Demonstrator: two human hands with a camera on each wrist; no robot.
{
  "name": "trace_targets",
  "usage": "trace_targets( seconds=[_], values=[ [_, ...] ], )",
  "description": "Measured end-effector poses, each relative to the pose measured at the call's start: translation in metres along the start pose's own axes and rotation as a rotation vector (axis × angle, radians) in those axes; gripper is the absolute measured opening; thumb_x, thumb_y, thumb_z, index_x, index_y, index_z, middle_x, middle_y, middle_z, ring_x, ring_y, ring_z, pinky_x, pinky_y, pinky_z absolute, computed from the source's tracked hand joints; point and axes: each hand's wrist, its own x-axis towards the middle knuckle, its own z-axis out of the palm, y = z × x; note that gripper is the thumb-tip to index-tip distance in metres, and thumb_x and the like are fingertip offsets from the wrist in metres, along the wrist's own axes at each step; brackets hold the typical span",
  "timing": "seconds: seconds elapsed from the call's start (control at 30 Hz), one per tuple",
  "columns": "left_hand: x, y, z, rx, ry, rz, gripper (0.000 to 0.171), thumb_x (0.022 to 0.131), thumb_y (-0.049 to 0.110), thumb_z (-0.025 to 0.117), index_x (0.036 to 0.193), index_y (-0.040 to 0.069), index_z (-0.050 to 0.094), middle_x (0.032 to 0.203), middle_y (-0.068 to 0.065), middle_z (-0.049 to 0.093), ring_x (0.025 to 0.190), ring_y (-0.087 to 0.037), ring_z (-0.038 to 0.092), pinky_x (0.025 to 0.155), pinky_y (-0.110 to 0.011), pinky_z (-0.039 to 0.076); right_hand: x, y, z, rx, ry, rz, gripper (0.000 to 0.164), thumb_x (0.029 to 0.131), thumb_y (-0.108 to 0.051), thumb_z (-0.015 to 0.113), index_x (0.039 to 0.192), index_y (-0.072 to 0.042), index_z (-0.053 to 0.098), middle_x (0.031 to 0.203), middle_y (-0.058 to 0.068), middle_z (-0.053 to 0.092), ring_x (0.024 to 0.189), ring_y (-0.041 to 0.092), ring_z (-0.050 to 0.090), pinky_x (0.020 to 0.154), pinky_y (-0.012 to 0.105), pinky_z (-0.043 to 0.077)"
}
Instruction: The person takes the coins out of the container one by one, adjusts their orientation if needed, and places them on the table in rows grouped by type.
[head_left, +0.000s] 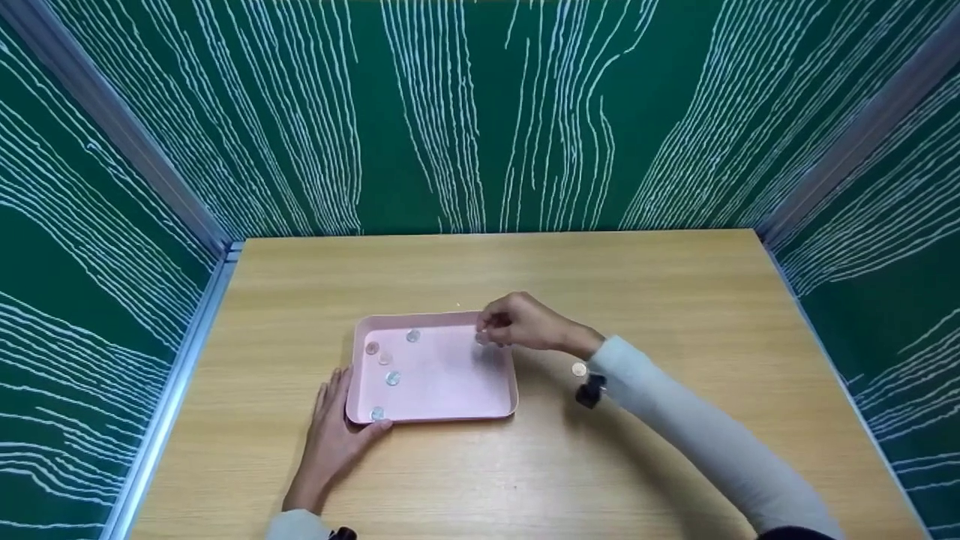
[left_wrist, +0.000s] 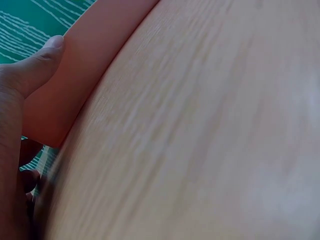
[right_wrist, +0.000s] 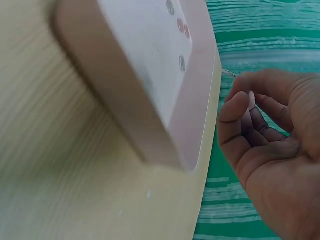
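Observation:
A shallow pink tray (head_left: 450,418) lies on the wooden table with several coins in its left half, among them a silvery coin (head_left: 393,378) and a copper-coloured coin (head_left: 373,348). My left hand (head_left: 334,435) rests at the near left corner, its thumb along the front wall and fingers extended beside the left wall. Over the far right corner, my right hand (head_left: 517,322) pinches a silvery coin (head_left: 481,339) between thumb and fingertips. From the right wrist view, only a thin bright edge of that coin (right_wrist: 228,73) shows beyond the fingers.
One light gold coin (head_left: 579,369) lies on the table (head_left: 637,285), right of the tray and next to the right sleeve (head_left: 675,412). Green panels (head_left: 487,112) with white wavy lines stand behind and on both sides.

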Motion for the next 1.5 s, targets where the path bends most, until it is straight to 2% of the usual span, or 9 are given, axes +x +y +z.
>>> trace_targets(
  seconds=[0.13, 0.3, 0.53, 0.63, 0.8, 1.0, 1.17, 1.3, 1.5],
  values=[
    [0.000, 0.000, 0.000, -0.003, -0.005, -0.004, 0.119, 0.084, 0.051, 0.094, 0.173, 0.004, 0.030, 0.177, -0.028, 0.027, 0.166, -0.050, 0.019, 0.137, -0.061, 0.009, -0.024, 0.014, -0.009, 0.044, 0.069, 0.036, 0.010, 0.101, -0.001, 0.077, 0.109, -0.003, 0.083, 0.094, 0.014, 0.079, 0.075, 0.014, 0.066, 0.065, 0.022, 0.058],
    [0.000, 0.000, 0.000, -0.004, -0.008, -0.021, 0.120, 0.084, 0.052, 0.094, 0.174, 0.006, 0.030, 0.178, -0.028, 0.025, 0.166, -0.051, 0.017, 0.137, -0.064, 0.009, -0.050, 0.032, -0.020, 0.052, 0.165, 0.058, 0.014, 0.100, 0.002, 0.074, 0.110, 0.003, 0.082, 0.088, 0.012, 0.076, 0.073, 0.014, 0.063, 0.062, 0.019, 0.053],
    [0.000, 0.002, 0.000, -0.014, -0.024, -0.060, 0.120, 0.084, 0.054, 0.093, 0.175, 0.008, 0.029, 0.179, -0.029, 0.022, 0.166, -0.053, 0.012, 0.136, -0.065, 0.009, -0.084, 0.063, -0.035, 0.127, 0.257, 0.131, 0.014, 0.102, -0.001, 0.074, 0.111, 0.008, 0.079, 0.095, 0.019, 0.076, 0.077, 0.015, 0.066, 0.066, 0.019, 0.056],
    [0.001, 0.004, 0.000, -0.016, -0.038, -0.081, 0.119, 0.086, 0.054, 0.092, 0.175, 0.008, 0.028, 0.179, -0.029, 0.020, 0.166, -0.054, 0.010, 0.137, -0.064, 0.009, -0.099, 0.080, -0.040, 0.164, 0.287, 0.179, 0.014, 0.103, -0.002, 0.074, 0.112, 0.008, 0.079, 0.097, 0.020, 0.076, 0.078, 0.016, 0.067, 0.066, 0.020, 0.057],
    [-0.001, 0.005, -0.002, -0.020, -0.044, -0.100, 0.119, 0.086, 0.052, 0.093, 0.175, 0.010, 0.027, 0.179, -0.029, 0.020, 0.166, -0.055, 0.009, 0.136, -0.067, 0.010, -0.118, 0.105, -0.044, 0.152, 0.322, 0.249, 0.012, 0.103, -0.001, 0.074, 0.112, 0.004, 0.080, 0.097, 0.020, 0.076, 0.078, 0.016, 0.065, 0.065, 0.021, 0.056],
    [-0.001, 0.004, -0.002, -0.025, -0.039, -0.099, 0.119, 0.085, 0.054, 0.093, 0.176, 0.012, 0.027, 0.180, -0.028, 0.020, 0.166, -0.056, 0.008, 0.135, -0.069, 0.010, -0.133, 0.120, -0.045, 0.167, 0.350, 0.279, 0.013, 0.104, 0.003, 0.071, 0.112, 0.007, 0.080, 0.097, 0.018, 0.077, 0.073, 0.013, 0.062, 0.060, 0.019, 0.052],
    [-0.001, 0.004, -0.004, -0.018, -0.035, -0.099, 0.119, 0.085, 0.054, 0.093, 0.176, 0.013, 0.027, 0.181, -0.026, 0.019, 0.166, -0.056, 0.008, 0.134, -0.071, 0.011, -0.137, 0.122, -0.047, 0.182, 0.356, 0.291, 0.012, 0.104, 0.001, 0.072, 0.112, 0.006, 0.080, 0.091, 0.013, 0.075, 0.068, 0.011, 0.060, 0.056, 0.020, 0.050],
    [-0.001, 0.004, -0.004, -0.018, -0.032, -0.100, 0.120, 0.085, 0.053, 0.093, 0.176, 0.014, 0.027, 0.181, -0.025, 0.019, 0.165, -0.057, 0.008, 0.133, -0.073, 0.012, -0.141, 0.124, -0.049, 0.198, 0.357, 0.294, 0.012, 0.104, 0.001, 0.072, 0.112, 0.007, 0.079, 0.090, 0.014, 0.074, 0.068, 0.011, 0.059, 0.055, 0.021, 0.050],
    [-0.001, 0.002, 0.001, -0.019, -0.025, -0.076, 0.120, 0.085, 0.053, 0.093, 0.175, 0.011, 0.028, 0.180, -0.027, 0.022, 0.166, -0.055, 0.011, 0.135, -0.068, 0.011, -0.146, 0.130, -0.047, 0.180, 0.348, 0.307, 0.011, 0.103, 0.003, 0.072, 0.110, 0.008, 0.079, 0.083, 0.014, 0.073, 0.063, 0.011, 0.058, 0.053, 0.020, 0.048]
  ],
)
